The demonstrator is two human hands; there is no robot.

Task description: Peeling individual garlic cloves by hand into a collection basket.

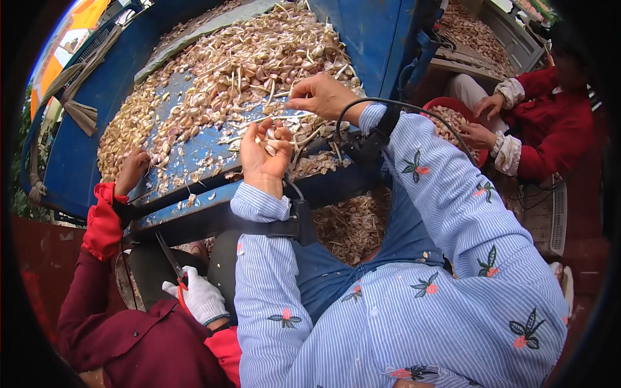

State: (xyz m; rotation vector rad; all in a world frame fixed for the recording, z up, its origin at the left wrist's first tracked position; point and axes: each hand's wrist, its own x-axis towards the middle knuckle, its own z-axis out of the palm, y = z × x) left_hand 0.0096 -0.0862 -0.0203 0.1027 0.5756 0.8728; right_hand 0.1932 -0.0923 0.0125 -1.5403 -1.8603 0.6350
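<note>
My left hand (264,157) is palm up, its fingers curled around a few garlic cloves (272,145). To its upper right, my right hand (324,96) hovers over the front of the garlic heap (257,63). Its thumb and fingers are bent towards each other, and I cannot tell whether anything is between them. Loose cloves, pale dry stalks (286,116) and papery skins (318,165) lie under and around both hands on the blue metal bed (213,143). Another heap, of yellowish cloves (123,128), lies at the left of the bed.
At left, a co-worker's bare hand (133,167) touches the bed; their gloved hand (201,296) holds red-handled scissors (180,276). At right, another person handles cloves in a red basin (478,109). Garlic debris (351,228) lies below the bed edge (218,194).
</note>
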